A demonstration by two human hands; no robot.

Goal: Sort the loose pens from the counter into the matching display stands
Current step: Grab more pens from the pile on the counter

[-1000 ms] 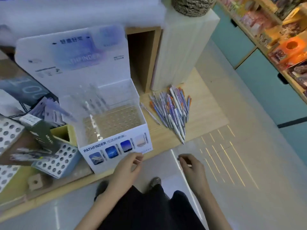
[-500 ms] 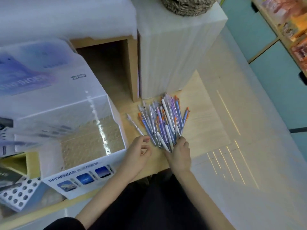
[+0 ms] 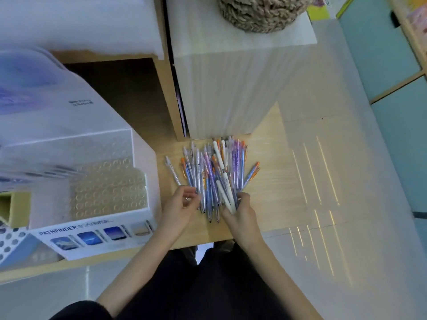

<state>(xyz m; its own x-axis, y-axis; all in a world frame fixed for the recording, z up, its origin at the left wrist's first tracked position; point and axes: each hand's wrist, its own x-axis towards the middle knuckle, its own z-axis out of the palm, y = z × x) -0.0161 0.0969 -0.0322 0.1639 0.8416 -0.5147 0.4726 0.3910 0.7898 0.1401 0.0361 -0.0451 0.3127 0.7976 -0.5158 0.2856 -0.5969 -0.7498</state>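
Pale wood for the surface [image 3: 272,185], seen from above. Found the loose pens [image 3: 217,172] heaped on it in a fan approx. mid-frame, writing tips toward the near edge, far ends toward a white block [image 3: 231,88] standing just behind; mostly blue, purple & orange barrels, w/ a few white. Saw one single pen [image 3: 172,170] lying apart, just left of the heap, betw. it and the display stand [image 3: 92,236]. Found the right hand [image 3: 242,218] at the heap's near right corner, fingers curled round the lower ends of several pens, incl. a white pen [image 3: 225,196] lying across the top. Found the left hand [image 3: 178,211] at the heap's near left corner, fingers bent inward, fingertips against the outermost pens; couldn't tell if pinching any or only touching. Saw the display stand on the same surface to the left, white, marked PATHFINDER on its front strip w/ small pics, clear walls round a tray of round holes [image 3: 108,195]. Noted a 2nd stand [image 3: 9,241], blue & white w/ round holes, at the far left edge, partly cut off. Noted a woven basket [image 3: 261,12] on top of the white block, an open wooden cubby [image 3: 120,95] left of the block, pale floor [image 3: 346,227] to the right w/ thin streaks of light, teal cabinet fronts [image 3: 381,54] beyond.
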